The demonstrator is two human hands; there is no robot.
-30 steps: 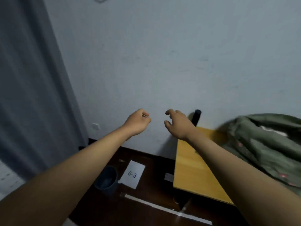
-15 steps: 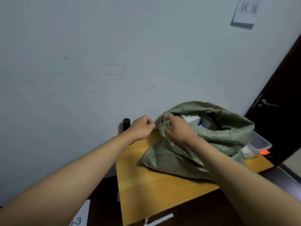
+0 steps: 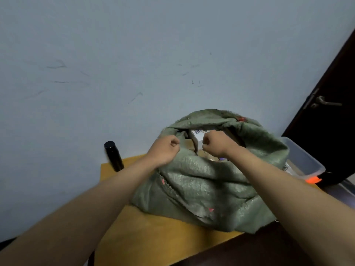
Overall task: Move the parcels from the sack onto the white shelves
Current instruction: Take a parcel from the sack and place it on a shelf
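A green woven sack (image 3: 207,191) slumps on a small yellow-topped table (image 3: 146,237) against the wall. Its mouth faces up, and a white parcel with a printed label (image 3: 197,134) shows inside, with other parcels mostly hidden. My left hand (image 3: 166,149) is a closed fist at the near-left rim of the sack's mouth. My right hand (image 3: 216,144) is fisted over the opening, just in front of the white parcel. Whether either fist pinches the sack's fabric is unclear. The white shelves are out of view.
A black cylindrical bottle (image 3: 113,158) stands upright at the table's back left corner by the wall. A clear plastic box with an orange clip (image 3: 303,162) sits right of the sack. A dark door with a handle (image 3: 326,103) is at the right.
My view has swung right and down, bringing the sack to the centre. Both hands moved from open air onto the sack's mouth and closed into fists.
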